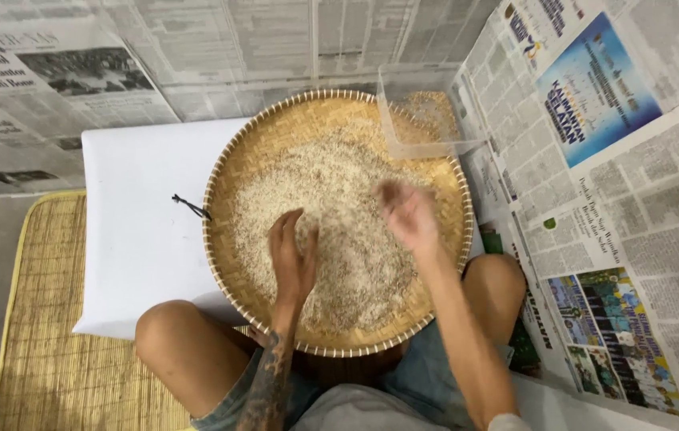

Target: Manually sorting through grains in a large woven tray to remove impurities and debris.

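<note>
On the person's lap, one round woven tray (237, 152) rests, its far edge over a white board (140, 215). One heap of rice (339, 207) covers the tray's middle. Left hand (293, 257) lies in the rice near the tray's near-left rim, fingers spread and dug into the grains. Right hand (407, 214) hovers over the heap's right side, blurred; cannot tell whether its fingers grip anything. One clear plastic box (423, 108) sits at the tray's far-right rim. Newspaper (643, 183) lines floor and wall; one straw mat (44, 319) lies left.
</note>
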